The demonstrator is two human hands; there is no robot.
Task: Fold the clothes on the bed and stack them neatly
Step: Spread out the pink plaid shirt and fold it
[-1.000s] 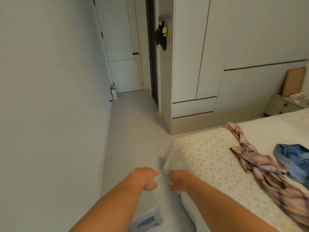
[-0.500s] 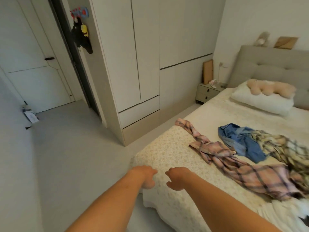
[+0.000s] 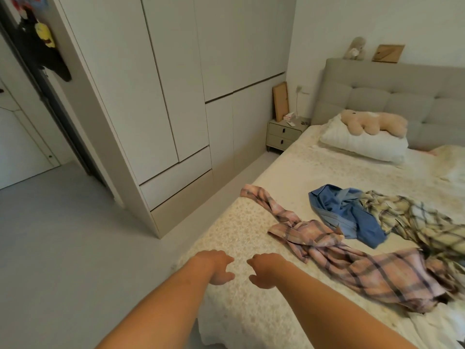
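On the bed, near corner: pink plaid button shirt (image 3: pixel 352 250), unfolded and crumpled, one sleeve trailing toward the bed's left edge
Just behind it: blue crumpled garment (image 3: pixel 349 215), touching the pink shirt's upper edge
Right of blue garment: cream and dark plaid shirt (image 3: pixel 415 220), bunched, overlapping the blue garment's right side
Clothes state: all three loose, none folded, no stack
Bed: cream floral-print bedspread (image 3: pixel 251 233), clothes lie on its near half
Left hand (image 3: pixel 216 268): over the bed's near corner, fingers loosely curled, holds nothing; contact with the bedspread cannot be told
Right hand (image 3: pixel 269 270): just beside the left hand, fingers loosely curled, holds nothing, apart from the pink shirt
Hands relation: near each other, small gap between, both left of the clothes
Arms: bare forearms reach in from the bottom edge
Head of bed: white pillow (image 3: pixel 362 142) with a beige plush toy (image 3: pixel 372 122) lying on it
Behind pillow: grey tufted padded headboard (image 3: pixel 402 96); small plush figure (image 3: pixel 355 49) and a wooden picture frame (image 3: pixel 387 53) on its top ledge
Left of headboard: pale two-drawer nightstand (image 3: pixel 284 134), small items on top, a wooden board leaning on the wall above it
Left wall: white built-in wardrobe (image 3: pixel 176 84), doors closed
Floor: light grey floor (image 3: pixel 63 235)
Far left: dark doorway edge with dark hanging items (image 3: pixel 42 49), blurred
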